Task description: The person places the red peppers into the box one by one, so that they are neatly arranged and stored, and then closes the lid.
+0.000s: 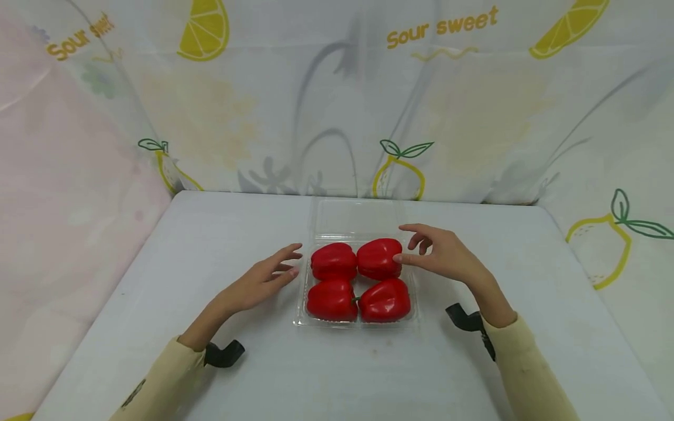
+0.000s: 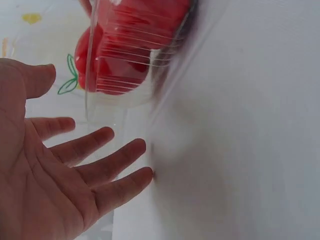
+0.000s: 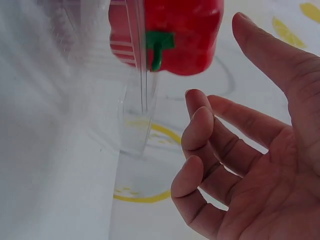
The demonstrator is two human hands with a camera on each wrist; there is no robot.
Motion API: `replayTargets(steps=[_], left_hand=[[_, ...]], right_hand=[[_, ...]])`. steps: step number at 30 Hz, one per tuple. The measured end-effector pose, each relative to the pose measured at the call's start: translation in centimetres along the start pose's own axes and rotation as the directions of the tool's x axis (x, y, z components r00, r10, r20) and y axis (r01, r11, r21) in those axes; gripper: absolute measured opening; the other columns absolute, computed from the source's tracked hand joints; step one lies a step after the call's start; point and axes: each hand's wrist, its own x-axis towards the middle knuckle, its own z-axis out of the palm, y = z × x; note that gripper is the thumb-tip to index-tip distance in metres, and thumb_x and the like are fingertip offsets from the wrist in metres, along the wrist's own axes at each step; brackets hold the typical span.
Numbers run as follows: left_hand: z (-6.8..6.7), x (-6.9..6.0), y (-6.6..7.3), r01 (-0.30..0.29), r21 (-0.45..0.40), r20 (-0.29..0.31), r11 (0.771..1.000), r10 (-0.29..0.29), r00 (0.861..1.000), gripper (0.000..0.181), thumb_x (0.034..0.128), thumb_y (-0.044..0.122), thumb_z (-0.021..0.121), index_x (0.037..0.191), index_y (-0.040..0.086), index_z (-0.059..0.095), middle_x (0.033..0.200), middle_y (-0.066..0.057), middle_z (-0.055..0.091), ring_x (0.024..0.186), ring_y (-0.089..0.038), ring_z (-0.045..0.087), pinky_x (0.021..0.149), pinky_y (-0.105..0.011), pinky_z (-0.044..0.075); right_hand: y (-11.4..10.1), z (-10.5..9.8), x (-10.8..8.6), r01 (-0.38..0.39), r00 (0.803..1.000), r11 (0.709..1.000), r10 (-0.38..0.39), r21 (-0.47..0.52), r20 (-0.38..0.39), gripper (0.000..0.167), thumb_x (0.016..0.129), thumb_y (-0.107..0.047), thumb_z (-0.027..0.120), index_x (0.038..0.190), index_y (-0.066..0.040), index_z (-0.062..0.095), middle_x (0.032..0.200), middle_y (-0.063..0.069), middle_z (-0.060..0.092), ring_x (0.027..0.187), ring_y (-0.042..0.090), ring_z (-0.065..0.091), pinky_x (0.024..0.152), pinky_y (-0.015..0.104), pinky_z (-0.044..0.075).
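Observation:
Red bell peppers sit in two rows inside a clear plastic clamshell box (image 1: 326,325): back left (image 1: 333,261), back right (image 1: 378,258), front left (image 1: 330,301) and front right (image 1: 387,301). The box's transparent lid (image 1: 358,216) lies folded back, away from me. Beside the box's left wall is my left hand (image 1: 260,283), its fingers spread and holding nothing. My right hand (image 1: 444,254) hovers off the right wall, thumb extended and some fingers loosely bent. In the right wrist view, a gap separates its thumb from the pepper with a green stem (image 3: 159,47).
The box stands on a white tabletop (image 1: 337,374). A lemon-printed cloth (image 1: 295,117) hangs behind the table and along its sides. Black curved pieces (image 1: 225,354) stick out at both wrists near the cuffs.

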Motion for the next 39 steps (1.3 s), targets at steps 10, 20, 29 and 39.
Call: replayTargets(steps=[10, 20, 29, 39], left_hand=[[-0.8, 3.2, 0.2, 0.103, -0.085, -0.102, 0.991, -0.112, 0.989, 0.055, 0.1017, 0.027, 0.054, 0.15, 0.008, 0.035, 0.14, -0.018, 0.053, 0.113, -0.031, 0.063, 0.092, -0.051, 0.051], [-0.6, 6.3, 0.3, 0.164, -0.245, -0.164, 0.955, -0.208, 0.964, 0.058, 0.0989, 0.03, 0.06, 0.145, 0.002, 0.039, 0.135, -0.023, 0.055, 0.104, -0.032, 0.067, 0.079, -0.04, 0.058], [-0.6, 7.8, 0.3, 0.219, -0.438, -0.173, 0.872, -0.321, 0.931, 0.056, 0.0994, 0.027, 0.06, 0.144, -0.002, 0.042, 0.124, -0.024, 0.061, 0.098, -0.029, 0.069, 0.083, -0.036, 0.056], [-0.3, 8.5, 0.2, 0.222, -0.481, -0.225, 0.848, -0.364, 0.904, 0.046, 0.0975, 0.016, 0.062, 0.139, -0.001, 0.05, 0.122, -0.022, 0.064, 0.094, -0.025, 0.068, 0.081, -0.034, 0.057]], right_hand=[[2.5, -0.2, 1.7, -0.088, 0.996, 0.995, 0.09, 0.056, -0.03, 0.054, 0.091, -0.033, 0.071, 0.136, -0.005, 0.056, 0.104, 0.009, 0.066, 0.098, 0.029, 0.062, 0.08, 0.043, 0.054], [4.3, 0.3, 3.1, -0.218, 0.972, 0.954, 0.232, 0.208, -0.045, 0.057, 0.094, -0.034, 0.067, 0.139, -0.001, 0.052, 0.115, 0.02, 0.063, 0.107, 0.036, 0.06, 0.088, 0.05, 0.051], [4.5, 0.6, 3.7, -0.374, 0.927, 0.867, 0.365, 0.329, 0.091, 0.059, 0.096, -0.035, 0.064, 0.141, -0.001, 0.048, 0.126, 0.023, 0.061, 0.11, 0.035, 0.061, 0.09, 0.048, 0.051], [4.0, 1.3, 4.0, -0.443, 0.891, 0.793, 0.44, 0.419, 0.109, 0.055, 0.096, -0.032, 0.063, 0.141, -0.003, 0.05, 0.132, 0.021, 0.058, 0.118, 0.036, 0.056, 0.094, 0.047, 0.05]])
